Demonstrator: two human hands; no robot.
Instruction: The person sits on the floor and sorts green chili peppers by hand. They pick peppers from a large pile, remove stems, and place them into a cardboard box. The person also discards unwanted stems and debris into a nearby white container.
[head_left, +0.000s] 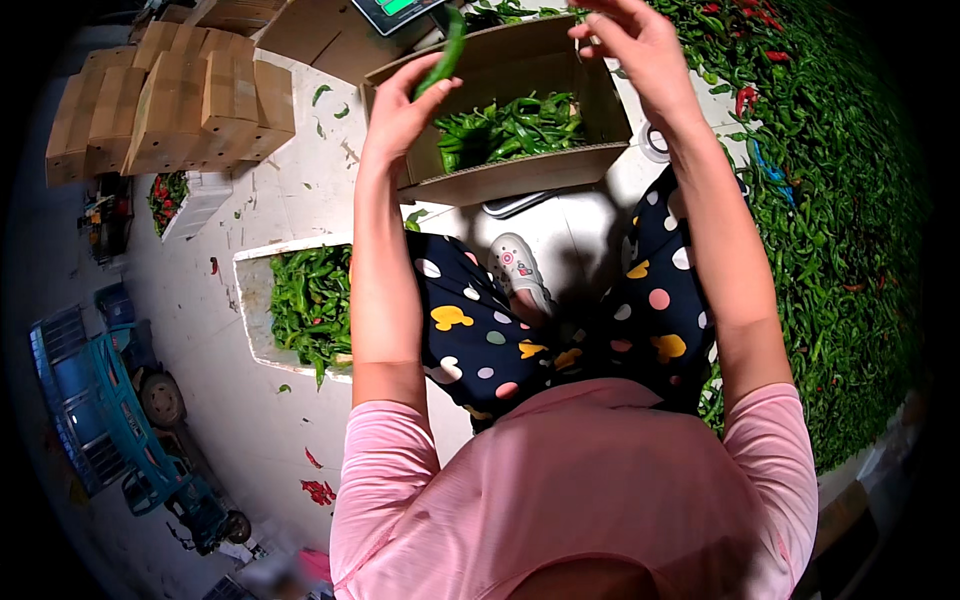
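Observation:
My left hand (405, 109) holds a long green chili pepper (450, 52) between thumb and fingers, over the left side of an open cardboard box (517, 176). Green peppers (517, 127) cover the bottom of that box. My right hand (630, 45) is raised above the box's right edge, fingers spread and slightly curled, with nothing seen in it. The box rests on a scale, whose lit display (394, 9) shows behind it. Beside my left leg, a white foam box (255, 300) contains more green peppers, partly hidden by my left forearm.
A large heap of green peppers (840, 262) with some red ones spreads along the right. Cardboard boxes (172, 105) stand at the upper left, near another foam box (202, 199) of mixed peppers. Loose red peppers (319, 492) lie on the floor. A blue three-wheeled vehicle (120, 405) stands far left.

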